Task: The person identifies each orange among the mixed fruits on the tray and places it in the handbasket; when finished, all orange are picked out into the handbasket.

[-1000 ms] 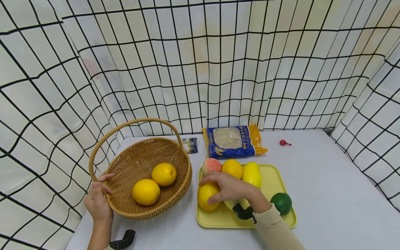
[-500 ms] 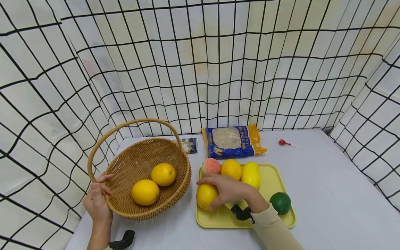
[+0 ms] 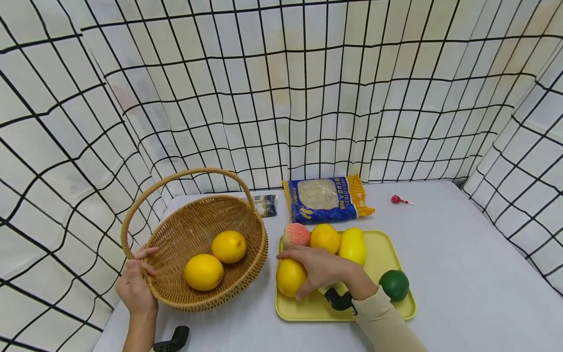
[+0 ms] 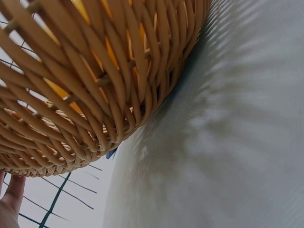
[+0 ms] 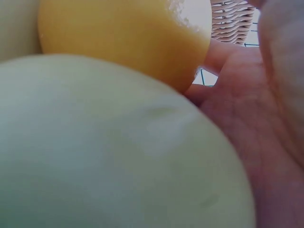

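Observation:
My left hand grips the left rim of a wicker basket, thumb outside and fingertips over the inner side. The basket leans toward me with two lemons inside. On the yellow tray, my right hand holds an orange at the front left, fingers over its far side and thumb on its near side. Beneath that palm lies a pale green fruit, mostly hidden in the head view. Behind the hand sit a peach, another orange and a yellow mango-like fruit.
A dark green round fruit rests at the tray's right side. Behind the tray lies a blue and yellow pasta bag, with a small dark packet to its left. A red lollipop lies farther right. Grid-patterned cloth walls surround the table.
My right thumb has slid slightly lower along the orange, and the fingertips reach a little farther over it. The basket and left hand have stayed in place.

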